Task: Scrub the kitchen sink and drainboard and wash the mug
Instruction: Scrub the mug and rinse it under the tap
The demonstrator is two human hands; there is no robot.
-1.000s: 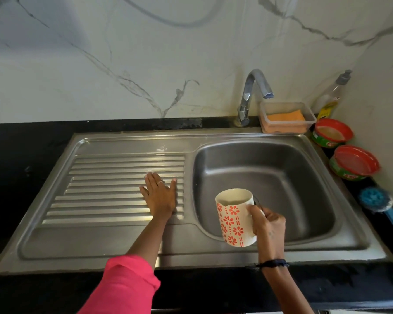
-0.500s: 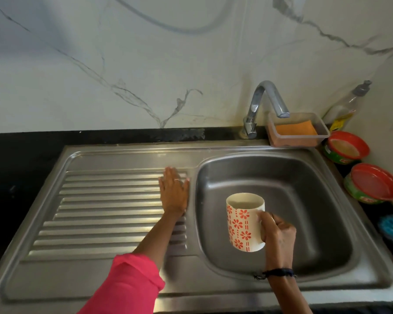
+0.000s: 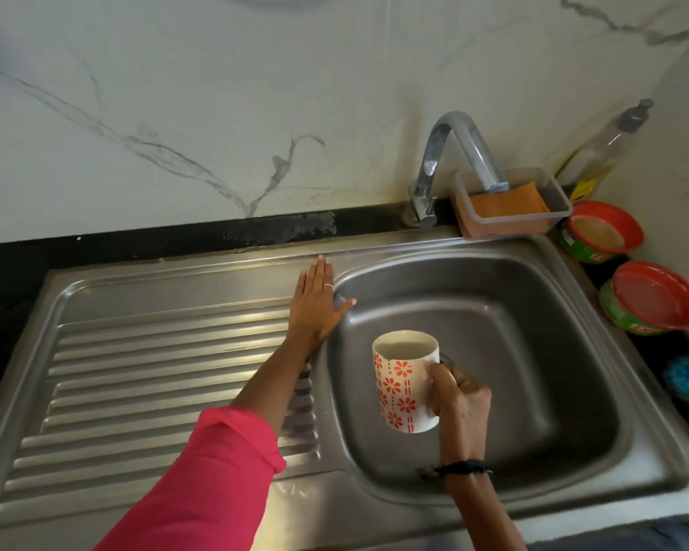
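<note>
A white mug (image 3: 404,381) patterned with orange flowers is held upright over the sink basin (image 3: 533,351) by the right hand (image 3: 460,403), whose fingers (image 3: 440,377) are curled around the handle side; a dark band is worn at that wrist. To the left of those fingers, a pink sleeve (image 3: 215,471) is seen on the left arm. The left hand (image 3: 317,302) is laid flat, fingers straight and released, on the steel between the ridged drainboard (image 3: 156,371) and the basin, with the thumb at the basin's edge. Beyond the fingertips, a curved tap (image 3: 454,153) is mounted at the marble wall. Right of the tap, an orange sponge (image 3: 508,202) is kept in a clear tub (image 3: 557,200), with a soap bottle (image 3: 605,149) and two red-rimmed tubs (image 3: 629,272) further right on the dark tabletop (image 3: 9,272).
</note>
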